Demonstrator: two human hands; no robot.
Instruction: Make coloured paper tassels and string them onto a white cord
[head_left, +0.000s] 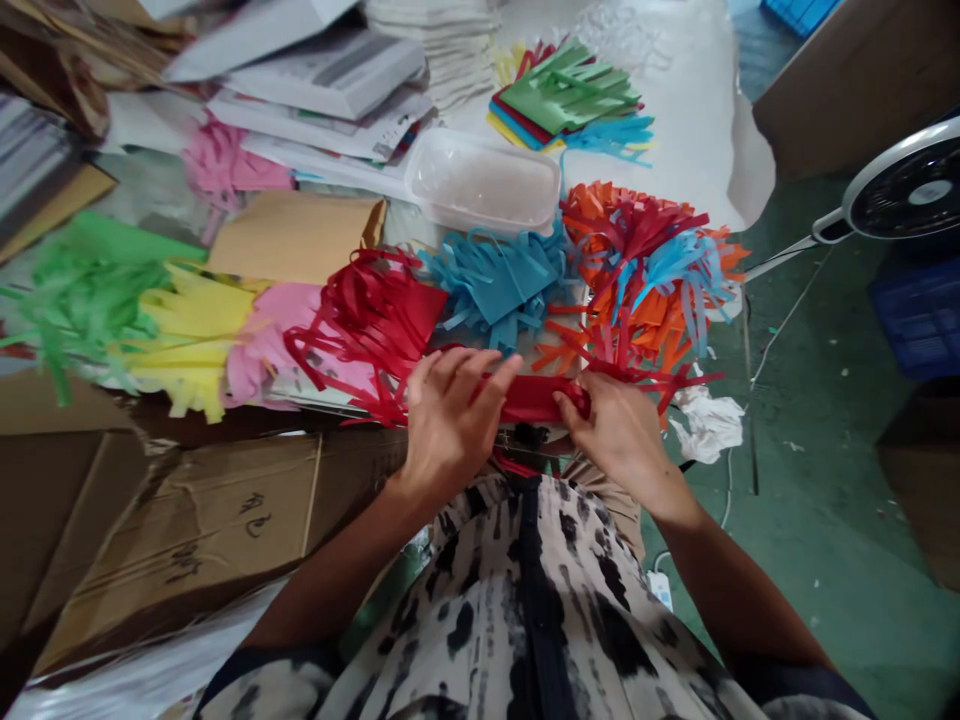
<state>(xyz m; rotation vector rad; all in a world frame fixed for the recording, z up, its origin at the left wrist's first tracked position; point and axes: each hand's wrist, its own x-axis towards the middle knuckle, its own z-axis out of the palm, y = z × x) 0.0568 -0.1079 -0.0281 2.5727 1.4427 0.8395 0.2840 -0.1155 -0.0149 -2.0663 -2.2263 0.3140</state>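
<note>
A folded red paper piece with cut fringes lies at the near edge of the work surface, held between both hands. My left hand has its fingers curled over the left end of it. My right hand pinches the right end with thumb and fingers. Just behind lie a pile of red fringed paper, a blue fringed pile and an orange, red and blue heap.
Green, yellow and pink fringed sheets lie to the left. A clear plastic tub and a stack of coloured sheets sit behind. Cardboard boxes stand at lower left, a fan at right.
</note>
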